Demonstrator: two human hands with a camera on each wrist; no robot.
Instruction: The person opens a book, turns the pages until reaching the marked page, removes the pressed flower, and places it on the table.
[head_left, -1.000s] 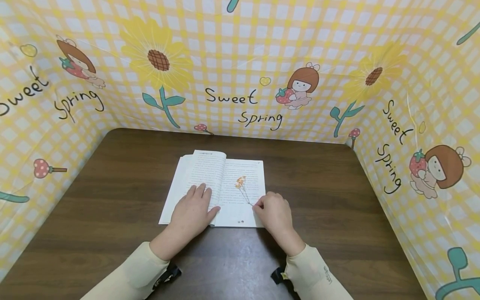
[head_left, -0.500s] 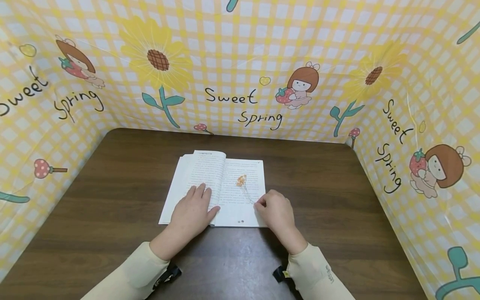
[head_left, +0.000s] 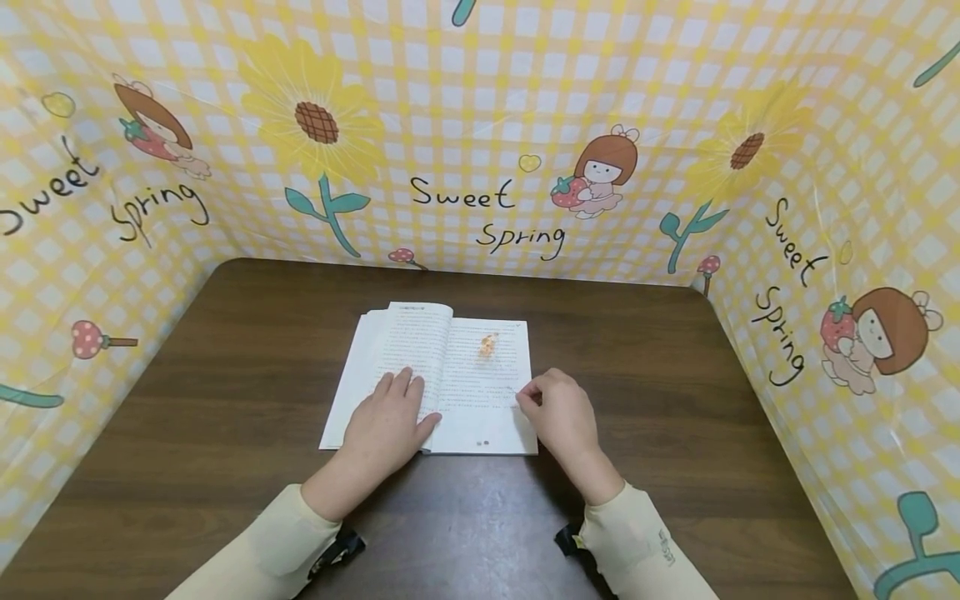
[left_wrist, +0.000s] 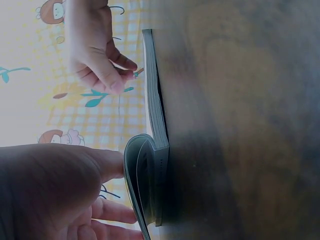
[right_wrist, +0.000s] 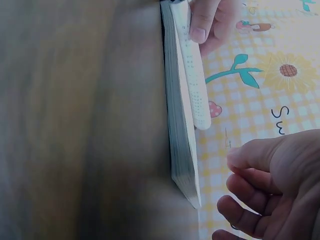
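An open book (head_left: 480, 429) lies on the brown table. On its left pages rests my left hand (head_left: 386, 417), fingers spread and fairly straight; the left wrist view shows its fingertips against the curved page (left_wrist: 132, 160). At the book's right edge, my right hand (head_left: 562, 412) pinches the thin stem of a dried flower between thumb and forefinger. The small orange blossom (head_left: 488, 345) overlaps the upper right page, blurred, and the stem hardly shows in the head view. In the right wrist view, the right thumb (right_wrist: 250, 155) stands above the page level.
Dark wooden tabletop (head_left: 645, 350) surrounds the book. A yellow checked cloth (head_left: 457, 108) printed with sunflowers and cartoon figures walls in the back and both sides. Cream sleeves with black wrist straps (head_left: 337, 550) cover the forearms.
My right hand has moved slightly up and to the right with the pinched flower, whose blossom has shifted toward the page's top. The left hand stays in place on the book.
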